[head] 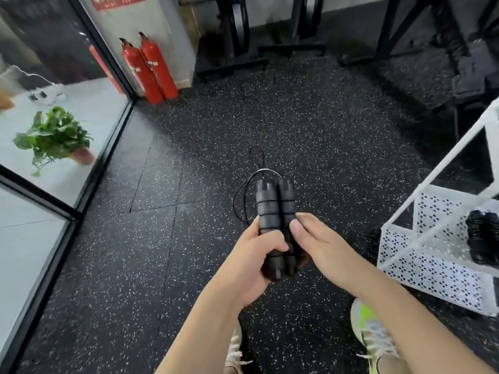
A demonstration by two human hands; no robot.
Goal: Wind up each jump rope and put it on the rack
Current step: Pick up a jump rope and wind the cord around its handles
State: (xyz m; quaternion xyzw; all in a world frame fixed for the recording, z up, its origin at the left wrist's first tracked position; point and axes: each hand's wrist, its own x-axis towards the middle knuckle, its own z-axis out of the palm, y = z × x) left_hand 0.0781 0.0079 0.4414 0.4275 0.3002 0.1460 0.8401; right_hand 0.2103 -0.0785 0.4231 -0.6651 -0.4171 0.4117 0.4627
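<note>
2 jump-rope handles (pixel 275 211) side by side, pointing away, both hands (pixel 283 252) gripping.

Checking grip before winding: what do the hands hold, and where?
Both handles of the jump rope, side by side: the left hand wraps their lower halves, and the right hand pinches them mid-length.

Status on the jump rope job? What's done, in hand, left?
Done: one dark wound bundle, likely a rope, already sits in the white perforated metal rack.

In hand: the left hand grips two black ribbed foam handles side by side; the right hand pinches them.

Left: the thin black cord hangs loose, unwound; then rack it.
</note>
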